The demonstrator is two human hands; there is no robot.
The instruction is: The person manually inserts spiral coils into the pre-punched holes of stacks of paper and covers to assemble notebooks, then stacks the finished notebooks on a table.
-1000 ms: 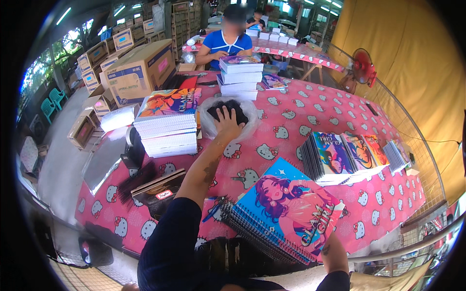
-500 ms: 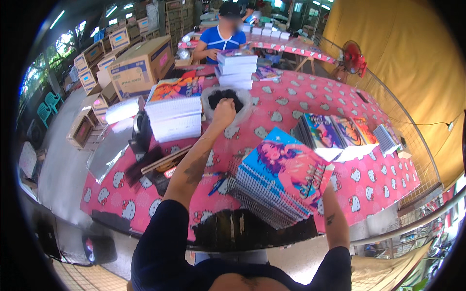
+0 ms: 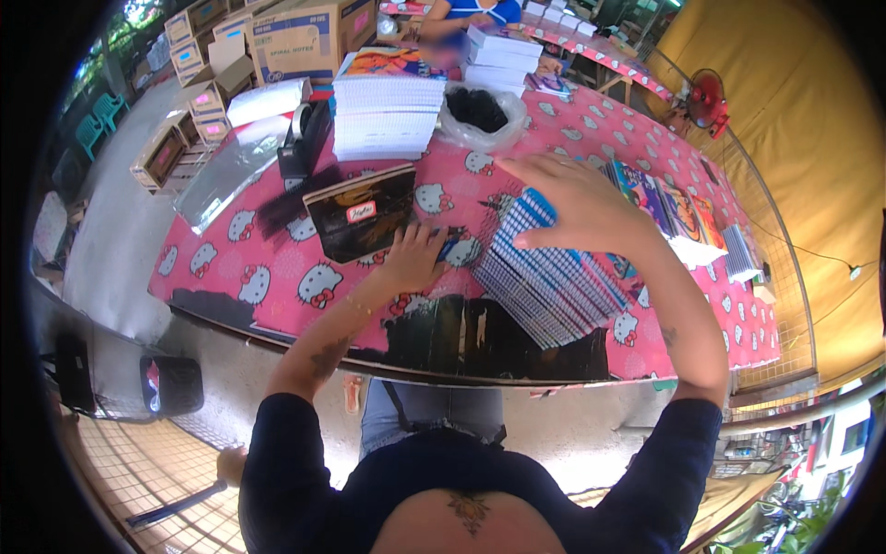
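Note:
My left hand is low over the table with its fingers curled around a small blue-handled tool, whose kind I cannot make out. My right hand is spread, thumb apart, over the top of a tilted stack of spiral notebooks with colourful covers. Dark coils run along the stack's near left side. Beside my left hand lies a dark wooden box with a small red-edged label. Beyond the hands, a clear plastic bag holds black coils.
A tall stack of unbound books stands far left of centre, near a black device. More notebooks stand at right. Cartons are beyond the table's left side. A person in blue is across the pink table; a red fan stands far right.
My left hand has come back from the bag of black coils to the blue-handled tool. My right hand has moved from the stack's right side to over its top. The view has tilted down.

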